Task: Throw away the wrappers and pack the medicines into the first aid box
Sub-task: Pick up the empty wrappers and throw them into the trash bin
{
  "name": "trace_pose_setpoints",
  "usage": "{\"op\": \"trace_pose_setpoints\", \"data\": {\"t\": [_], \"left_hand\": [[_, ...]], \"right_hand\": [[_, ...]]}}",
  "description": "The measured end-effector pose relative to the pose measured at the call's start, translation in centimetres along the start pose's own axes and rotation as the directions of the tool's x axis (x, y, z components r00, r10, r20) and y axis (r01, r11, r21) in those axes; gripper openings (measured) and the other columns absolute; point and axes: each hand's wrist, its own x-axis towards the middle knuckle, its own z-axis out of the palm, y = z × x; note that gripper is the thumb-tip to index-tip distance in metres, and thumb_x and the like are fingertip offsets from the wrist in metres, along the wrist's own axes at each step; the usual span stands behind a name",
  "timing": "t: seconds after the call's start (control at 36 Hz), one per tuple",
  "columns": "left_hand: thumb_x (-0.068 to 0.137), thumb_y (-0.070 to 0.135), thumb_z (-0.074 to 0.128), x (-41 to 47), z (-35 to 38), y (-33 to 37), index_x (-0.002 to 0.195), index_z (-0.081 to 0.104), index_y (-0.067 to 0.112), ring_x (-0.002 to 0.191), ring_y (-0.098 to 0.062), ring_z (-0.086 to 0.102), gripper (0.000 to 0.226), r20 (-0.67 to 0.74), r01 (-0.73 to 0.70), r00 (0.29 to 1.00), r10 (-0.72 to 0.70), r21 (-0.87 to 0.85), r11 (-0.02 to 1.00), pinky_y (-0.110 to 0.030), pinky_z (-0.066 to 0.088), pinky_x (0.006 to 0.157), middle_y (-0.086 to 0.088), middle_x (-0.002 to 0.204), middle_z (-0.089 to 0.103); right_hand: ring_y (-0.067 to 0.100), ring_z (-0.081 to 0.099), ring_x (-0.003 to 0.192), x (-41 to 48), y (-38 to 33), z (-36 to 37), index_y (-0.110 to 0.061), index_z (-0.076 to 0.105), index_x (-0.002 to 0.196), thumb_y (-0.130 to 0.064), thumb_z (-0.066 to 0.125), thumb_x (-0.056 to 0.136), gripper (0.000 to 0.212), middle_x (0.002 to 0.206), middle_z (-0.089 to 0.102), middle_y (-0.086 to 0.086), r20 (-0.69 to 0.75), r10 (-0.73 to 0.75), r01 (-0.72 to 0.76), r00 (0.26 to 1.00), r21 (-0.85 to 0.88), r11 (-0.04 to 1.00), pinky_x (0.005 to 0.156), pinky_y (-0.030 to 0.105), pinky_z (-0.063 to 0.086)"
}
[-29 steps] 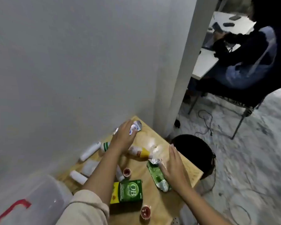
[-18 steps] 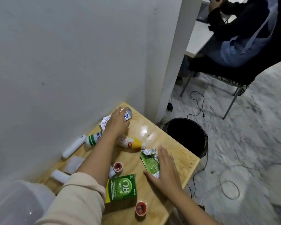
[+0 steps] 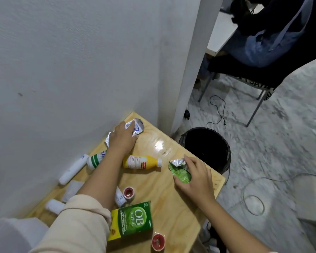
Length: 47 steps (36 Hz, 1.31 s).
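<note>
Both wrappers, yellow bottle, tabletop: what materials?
The silver wrapper and green wrapper: probably foil laminate, crinkled, with shiny metallic creases. The yellow bottle: apparently glossy plastic, white cap. The tabletop: plywood-like, grain visible; glare suggests varnish.

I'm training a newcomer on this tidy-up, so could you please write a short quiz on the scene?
1. True or false: the yellow bottle stands upright on the table.
2. The right hand grips: A a spoon, B the green wrapper, C the yellow bottle.
3. What lies under the left hand?
Key: 1 false, it lies on its side; 2 B; 3 the silver wrapper.
</note>
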Motion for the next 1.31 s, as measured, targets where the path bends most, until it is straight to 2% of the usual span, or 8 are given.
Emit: {"op": "trace_pose_setpoints", "data": {"t": [0.19, 0.33, 0.42, 0.58, 0.86, 0.97, 1.11, 1.31], "left_hand": [[0.096, 0.046, 0.052, 0.2, -0.3, 0.1, 0.153, 0.029, 0.025, 0.126, -0.032, 0.039, 0.065, -0.027, -0.027, 0.999, 0.027, 0.016, 1.0, -0.044, 0.036, 0.104, -0.013, 0.135, 0.04], [0.095, 0.045, 0.054, 0.0, -0.2, 0.6, 0.151, 0.035, 0.022, 0.122, -0.032, 0.042, 0.063, -0.084, -0.033, 0.996, 0.032, -0.01, 0.999, -0.044, 0.035, 0.103, -0.013, 0.13, 0.041], [0.095, 0.045, 0.053, -0.1, -0.2, 1.1, 0.151, 0.035, 0.022, 0.119, -0.032, 0.043, 0.064, -0.119, -0.042, 0.992, 0.037, -0.041, 0.998, -0.043, 0.035, 0.101, -0.013, 0.126, 0.041], [0.095, 0.048, 0.052, -0.3, -0.9, 2.6, 0.15, 0.037, 0.022, 0.117, -0.029, 0.043, 0.064, -0.176, -0.081, 0.982, 0.064, -0.09, 0.993, -0.041, 0.035, 0.098, -0.012, 0.124, 0.04], [0.093, 0.041, 0.058, -0.1, -2.6, 8.0, 0.15, 0.038, 0.024, 0.111, -0.029, 0.047, 0.062, -0.263, -0.163, 0.959, 0.102, -0.218, 0.962, -0.039, 0.04, 0.094, -0.011, 0.117, 0.041], [0.092, 0.046, 0.057, 0.5, -2.4, 12.2, 0.15, 0.036, 0.029, 0.105, -0.028, 0.052, 0.064, -0.234, -0.193, 0.964, 0.123, -0.303, 0.933, -0.041, 0.048, 0.092, -0.006, 0.112, 0.038], [0.092, 0.044, 0.058, 1.3, -0.3, 18.8, 0.15, 0.036, 0.03, 0.108, -0.026, 0.049, 0.063, -0.182, -0.247, 0.964, 0.192, -0.363, 0.899, -0.042, 0.043, 0.099, 0.001, 0.109, 0.032], [0.092, 0.049, 0.054, 4.5, 5.9, 27.2, 0.149, 0.035, 0.034, 0.104, -0.028, 0.052, 0.062, -0.043, -0.224, 0.973, 0.225, -0.385, 0.895, -0.039, 0.044, 0.095, 0.0, 0.108, 0.034]], "right_hand": [[0.018, 0.054, 0.095, 1.1, 0.1, -0.4, -0.018, 0.051, 0.124, -0.031, 0.077, 0.069, 0.063, 0.112, 0.048, 0.003, -0.002, 0.056, -0.055, 0.998, 0.151, 0.987, 0.079, 0.034, 0.051], [-0.01, 0.042, 0.094, 1.6, 0.2, -0.6, -0.016, 0.056, 0.122, -0.016, 0.074, 0.076, 0.049, 0.107, 0.04, -0.002, -0.023, 0.072, -0.061, 0.997, 0.333, 0.941, 0.079, 0.004, 0.038], [-0.017, 0.04, 0.098, 1.8, 0.6, -0.5, -0.013, 0.06, 0.118, -0.008, 0.071, 0.078, 0.041, 0.103, 0.043, 0.001, -0.055, 0.09, -0.062, 0.994, 0.382, 0.922, 0.083, -0.002, 0.033], [-0.015, 0.044, 0.094, 2.3, 1.4, -0.8, -0.011, 0.065, 0.113, -0.004, 0.067, 0.081, 0.033, 0.095, 0.043, -0.012, -0.08, 0.204, -0.146, 0.976, 0.459, 0.877, 0.081, -0.003, 0.033], [-0.003, 0.048, 0.089, 3.9, 3.5, -3.4, -0.009, 0.064, 0.115, -0.008, 0.065, 0.084, 0.032, 0.101, 0.048, 0.004, -0.107, 0.361, -0.243, 0.927, 0.56, 0.792, 0.076, -0.006, 0.033], [-0.002, 0.047, 0.088, 5.3, 5.6, -5.7, -0.011, 0.063, 0.116, -0.01, 0.064, 0.085, 0.032, 0.101, 0.047, 0.004, -0.137, 0.397, -0.254, 0.907, 0.574, 0.778, 0.074, -0.006, 0.033], [0.011, 0.046, 0.089, 8.0, 9.7, -8.3, -0.013, 0.062, 0.117, -0.012, 0.063, 0.086, 0.031, 0.1, 0.045, 0.003, -0.147, 0.433, -0.282, 0.889, 0.57, 0.772, 0.071, -0.001, 0.036], [0.013, 0.048, 0.095, 12.2, 17.7, -9.1, -0.01, 0.063, 0.117, -0.011, 0.063, 0.086, 0.031, 0.103, 0.046, 0.004, -0.124, 0.528, -0.375, 0.84, 0.572, 0.729, 0.074, 0.007, 0.036]]}}
